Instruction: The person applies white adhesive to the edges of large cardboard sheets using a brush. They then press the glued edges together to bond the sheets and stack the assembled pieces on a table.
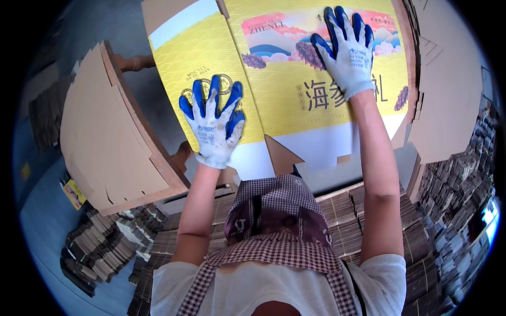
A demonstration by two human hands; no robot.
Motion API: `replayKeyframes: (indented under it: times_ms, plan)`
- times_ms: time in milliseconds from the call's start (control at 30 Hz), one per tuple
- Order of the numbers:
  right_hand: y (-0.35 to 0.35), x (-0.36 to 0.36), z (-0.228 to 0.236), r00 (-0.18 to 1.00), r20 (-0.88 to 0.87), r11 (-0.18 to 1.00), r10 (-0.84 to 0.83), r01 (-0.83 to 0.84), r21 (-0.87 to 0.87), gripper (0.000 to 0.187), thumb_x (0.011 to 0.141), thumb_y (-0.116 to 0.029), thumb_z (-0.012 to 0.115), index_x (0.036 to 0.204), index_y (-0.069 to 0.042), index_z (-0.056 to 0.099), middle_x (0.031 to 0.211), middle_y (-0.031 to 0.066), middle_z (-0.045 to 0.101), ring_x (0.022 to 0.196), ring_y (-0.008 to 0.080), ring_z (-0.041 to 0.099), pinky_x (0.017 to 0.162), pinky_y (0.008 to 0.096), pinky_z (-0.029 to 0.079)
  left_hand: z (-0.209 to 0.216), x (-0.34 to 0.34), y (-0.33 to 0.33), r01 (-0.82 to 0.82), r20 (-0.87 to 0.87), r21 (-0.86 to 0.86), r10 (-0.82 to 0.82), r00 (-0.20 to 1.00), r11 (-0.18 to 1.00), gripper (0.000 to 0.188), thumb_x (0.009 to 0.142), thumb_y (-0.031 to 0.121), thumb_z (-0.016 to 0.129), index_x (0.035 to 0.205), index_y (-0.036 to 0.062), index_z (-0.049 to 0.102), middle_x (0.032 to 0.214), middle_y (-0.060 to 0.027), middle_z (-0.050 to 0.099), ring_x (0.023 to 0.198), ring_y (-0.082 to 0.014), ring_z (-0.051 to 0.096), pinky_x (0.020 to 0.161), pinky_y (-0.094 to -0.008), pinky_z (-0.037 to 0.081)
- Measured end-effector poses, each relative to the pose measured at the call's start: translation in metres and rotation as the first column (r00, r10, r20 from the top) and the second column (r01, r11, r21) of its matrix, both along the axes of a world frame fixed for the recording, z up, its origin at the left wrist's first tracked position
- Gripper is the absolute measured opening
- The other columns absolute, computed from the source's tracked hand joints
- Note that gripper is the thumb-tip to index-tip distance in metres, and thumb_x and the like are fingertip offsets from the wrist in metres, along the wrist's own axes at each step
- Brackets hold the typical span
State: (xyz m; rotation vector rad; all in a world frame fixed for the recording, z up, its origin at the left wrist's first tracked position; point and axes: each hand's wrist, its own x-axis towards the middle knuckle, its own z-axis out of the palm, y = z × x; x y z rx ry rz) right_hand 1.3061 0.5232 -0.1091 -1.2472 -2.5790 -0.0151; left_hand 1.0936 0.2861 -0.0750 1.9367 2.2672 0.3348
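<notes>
A flat printed cardboard box sheet [279, 113], yellow with pink and blue artwork, lies before me. My left hand [211, 118], in a white glove with blue-coated fingers, rests on its narrower left panel with fingers spread. Farther up on the wide right panel lies my right hand [348, 52], gloved the same way, palm down and fingers apart. A crease runs between the two panels. White edges and cut flaps show along the near side of the sheet. Neither hand grips anything; what is under the palms is hidden.
Plain brown cardboard sheets [105, 137] lie on a wooden stand at left. More brown cardboard [448, 79] stands at right. Bundled cardboard stacks [100, 247] sit on the floor at lower left, with others [458, 184] at right and behind my apron [274, 216].
</notes>
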Motion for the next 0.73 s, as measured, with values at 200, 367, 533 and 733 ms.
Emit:
replayKeyframes:
  times_ms: [200,367,533,733]
  plan:
    - [-0.006,-0.009,0.027,1.000,-0.002,0.999,-0.002,0.002,-0.041,0.064,0.086,-0.040,0.056,0.139,-0.009,0.040,0.142,0.0182,0.040,0.131,0.0418,0.032,0.110,0.0528,0.021,-0.002,0.004,0.001,-0.010,-0.070,-0.057,0.006,0.997,0.998,0.044,0.087,0.040,0.051,0.127,0.0236,0.059,0.147,-0.0090,0.037,0.137,-0.0372,0.024,0.112,-0.0549,0.007]
    - [-0.006,-0.007,0.026,1.000,-0.006,1.000,0.001,-0.001,-0.017,0.064,0.086,-0.041,0.056,0.139,-0.009,0.040,0.141,0.0180,0.040,0.131,0.0417,0.033,0.109,0.0528,0.022,0.000,0.007,0.003,-0.009,-0.091,-0.076,0.002,0.996,0.997,0.047,0.086,0.041,0.051,0.130,0.0257,0.057,0.148,-0.0090,0.035,0.137,-0.0363,0.024,0.112,-0.0545,0.007]
    - [-0.005,-0.007,0.026,1.000,0.003,1.000,-0.008,0.008,-0.025,0.064,0.086,-0.041,0.056,0.139,-0.009,0.040,0.141,0.0176,0.041,0.131,0.0412,0.033,0.110,0.0527,0.021,0.000,0.005,0.000,-0.029,-0.020,-0.053,0.028,0.999,0.998,0.048,0.085,0.041,0.053,0.129,0.0222,0.057,0.146,-0.0101,0.038,0.138,-0.0352,0.024,0.113,-0.0530,0.007]
    - [-0.005,-0.007,0.024,0.999,0.044,0.998,-0.026,0.029,-0.063,0.067,0.086,-0.042,0.056,0.141,-0.010,0.036,0.144,0.0165,0.037,0.133,0.0409,0.030,0.111,0.0540,0.018,-0.008,-0.014,-0.012,-0.039,0.259,0.101,0.011,0.966,0.994,0.049,0.079,0.047,0.065,0.117,0.0150,0.063,0.144,-0.0130,0.040,0.138,-0.0390,0.023,0.112,-0.0568,0.006]
